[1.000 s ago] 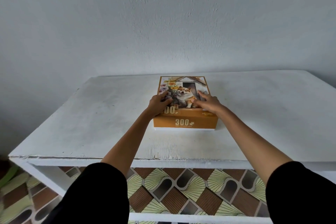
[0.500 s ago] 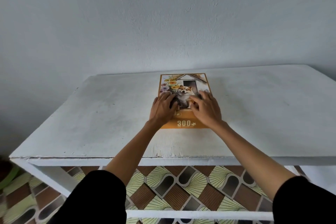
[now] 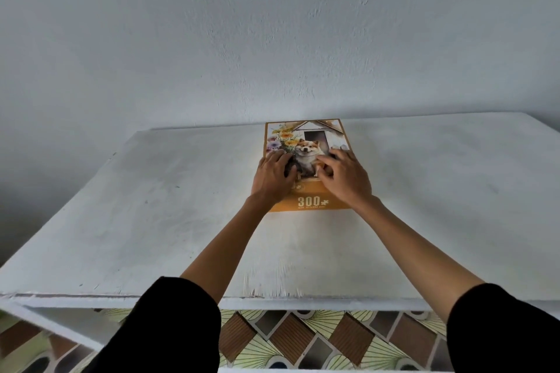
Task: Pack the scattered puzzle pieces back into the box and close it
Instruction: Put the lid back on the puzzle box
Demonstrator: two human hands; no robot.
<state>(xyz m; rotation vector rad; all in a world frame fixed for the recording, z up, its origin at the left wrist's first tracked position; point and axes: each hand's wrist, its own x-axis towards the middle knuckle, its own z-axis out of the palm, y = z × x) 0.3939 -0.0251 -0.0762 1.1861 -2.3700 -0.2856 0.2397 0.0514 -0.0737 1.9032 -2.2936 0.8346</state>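
— Box?
— Flat orange cardboard puzzle box (image 3: 306, 142), dog and flowers on lid, "300" printed, closed, mid white painted table (image 3: 151, 206).
— Hands?
— Left hand (image 3: 274, 177), right hand (image 3: 345, 179) spread flat on lid, gripping nothing.
— Around?
— Grey wall (image 3: 272, 33); patterned floor (image 3: 291, 339).

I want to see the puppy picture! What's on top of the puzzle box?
Two hands rest on the puzzle box lid: the left hand and the right hand, palms down. They cover the dog picture's lower part and some print. The lid is on, so nothing inside shows.

Head-worn view, forward-down over table (image 3: 151, 206)
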